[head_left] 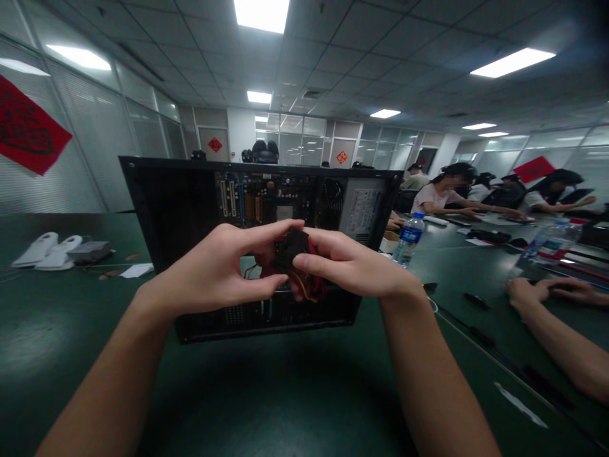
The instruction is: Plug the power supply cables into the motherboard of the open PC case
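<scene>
A bundle of power cables (295,246), with black connectors and red and yellow wires, is held up in front of an open computer case (162,209). My right hand (349,263) grips the bundle, its thumb pressed on the near side. From the other side my left hand (216,270) curls round it, thumb below and forefinger above; its remaining fingers are partly hidden behind. Inside the case, beyond my hands, are a motherboard (288,189) and a silver power supply (364,208) at the right. My hands cover the middle of the case.
White slipper-like objects (59,251) and a grey box (89,252) lie on the green table (71,330) at left. A water bottle (409,240) stands right of the case. Another person's hands (537,292) rest at far right, near a cable and a pen-like object (476,300).
</scene>
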A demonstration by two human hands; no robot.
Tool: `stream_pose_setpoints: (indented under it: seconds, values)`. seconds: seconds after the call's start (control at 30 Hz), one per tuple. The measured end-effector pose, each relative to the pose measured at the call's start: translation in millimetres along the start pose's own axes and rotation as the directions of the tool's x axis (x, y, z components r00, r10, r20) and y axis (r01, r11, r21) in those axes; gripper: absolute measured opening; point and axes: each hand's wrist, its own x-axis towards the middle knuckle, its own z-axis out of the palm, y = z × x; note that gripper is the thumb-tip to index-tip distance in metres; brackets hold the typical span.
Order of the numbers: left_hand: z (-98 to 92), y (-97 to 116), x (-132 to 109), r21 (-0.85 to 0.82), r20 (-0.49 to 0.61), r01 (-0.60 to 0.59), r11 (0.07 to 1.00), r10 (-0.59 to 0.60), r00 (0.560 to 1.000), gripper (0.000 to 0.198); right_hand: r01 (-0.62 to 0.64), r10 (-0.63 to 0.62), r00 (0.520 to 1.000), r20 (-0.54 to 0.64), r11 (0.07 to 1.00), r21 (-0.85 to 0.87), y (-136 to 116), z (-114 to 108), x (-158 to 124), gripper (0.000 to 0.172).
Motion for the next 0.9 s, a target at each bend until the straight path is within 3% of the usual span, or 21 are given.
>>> stream_pose_setpoints:
  seconds: [0.37,0.57,0.9]
  values:
    - [0.9,-0.7,0.0,0.042,0.017,0.012,0.999,-0.013,1.000,0.067,-0.001,-0.002,1.000,-0.031,0.995,-0.096,-2.5,-2.4,1.3,0.029]
    - [-1.3,-3.7,-1.2,0.070,0.018,-0.013,0.997,0.012,1.000,0.064,-0.048,0.048,0.998,0.039,0.999,-0.017,-3.2,1.0,0.7,0.025]
    - [3.7,-6.8,-2.6,0.336,-0.022,-0.071,0.939,0.084,0.996,0.056,-0.104,0.101,0.989,0.107,0.994,0.028,-5.4,5.5,0.1,0.023]
